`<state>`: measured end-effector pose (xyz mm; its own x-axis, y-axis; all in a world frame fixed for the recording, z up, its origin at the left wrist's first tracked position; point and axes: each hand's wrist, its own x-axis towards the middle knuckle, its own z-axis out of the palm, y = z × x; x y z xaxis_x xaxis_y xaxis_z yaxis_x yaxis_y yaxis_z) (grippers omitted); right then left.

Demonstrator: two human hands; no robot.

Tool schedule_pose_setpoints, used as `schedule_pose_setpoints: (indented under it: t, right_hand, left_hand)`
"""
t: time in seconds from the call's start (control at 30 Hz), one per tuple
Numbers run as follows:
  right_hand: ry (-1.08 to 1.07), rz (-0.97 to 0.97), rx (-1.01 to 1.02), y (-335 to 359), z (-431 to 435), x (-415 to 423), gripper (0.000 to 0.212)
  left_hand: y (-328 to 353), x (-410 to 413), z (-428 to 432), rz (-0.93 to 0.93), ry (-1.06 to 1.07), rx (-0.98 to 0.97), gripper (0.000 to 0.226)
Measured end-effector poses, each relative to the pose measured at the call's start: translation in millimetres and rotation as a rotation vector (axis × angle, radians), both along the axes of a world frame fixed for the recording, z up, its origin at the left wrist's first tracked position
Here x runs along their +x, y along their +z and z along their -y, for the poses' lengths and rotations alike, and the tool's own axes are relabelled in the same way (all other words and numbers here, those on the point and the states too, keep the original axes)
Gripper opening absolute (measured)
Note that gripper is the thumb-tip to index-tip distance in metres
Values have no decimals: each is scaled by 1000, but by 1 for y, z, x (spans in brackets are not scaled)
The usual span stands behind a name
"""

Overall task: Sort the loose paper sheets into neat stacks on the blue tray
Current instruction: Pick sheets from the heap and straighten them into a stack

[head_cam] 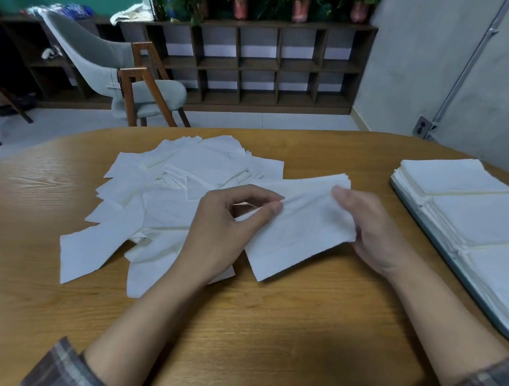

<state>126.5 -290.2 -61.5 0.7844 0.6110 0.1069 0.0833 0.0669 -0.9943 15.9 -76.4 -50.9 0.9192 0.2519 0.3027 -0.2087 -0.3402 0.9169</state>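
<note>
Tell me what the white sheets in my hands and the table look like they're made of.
The held sheets look like soft, matte tissue paper: limp, faintly textured. The table looks like wood or wood-grain laminate, with grain and a slight sheen.

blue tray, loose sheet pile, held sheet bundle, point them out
blue tray (505, 329): head view, near rim corner
loose sheet pile (195, 164): head view, heap's middle
held sheet bundle (301, 235): head view, top sheet

The left hand (230, 224) pinches and the right hand (377, 231) holds a white paper sheaf (301, 241), perhaps several sheets thick.
</note>
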Motion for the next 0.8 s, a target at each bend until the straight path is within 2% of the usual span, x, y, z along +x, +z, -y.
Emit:
schedule_pose_setpoints:
  t: [0.07, 0.13, 0.3, 0.47, 0.6, 0.7, 0.8]
  right_hand:
    - [-20, 57, -33, -1, -5, -5, 43]
    - [-16, 77, -70, 0, -9, -11, 28]
    - [-43, 60, -85, 3, -18, -20, 25]
    - [-56, -9, -83, 6, -19, -20, 32]
    - [-55, 24, -112, 5, -20, -22, 16]
    - [-74, 70, -119, 4, -21, -24, 21]
    - [-89, 114, -48, 4, -20, -21, 27]
  left_hand:
    - [0, 1, -1, 13, 51, -19, 6]
    - [0, 3, -3, 21, 86, -36, 8]
    - [-2, 3, -2, 16, 125, 28, 9]
    - [-3, 3, -2, 18, 134, 71, 9]
    - [-3, 3, -2, 35, 144, 104, 9]
    - [-5, 3, -1, 65, 180, 117, 8]
    - [-8, 5, -2, 140, 257, 247, 14]
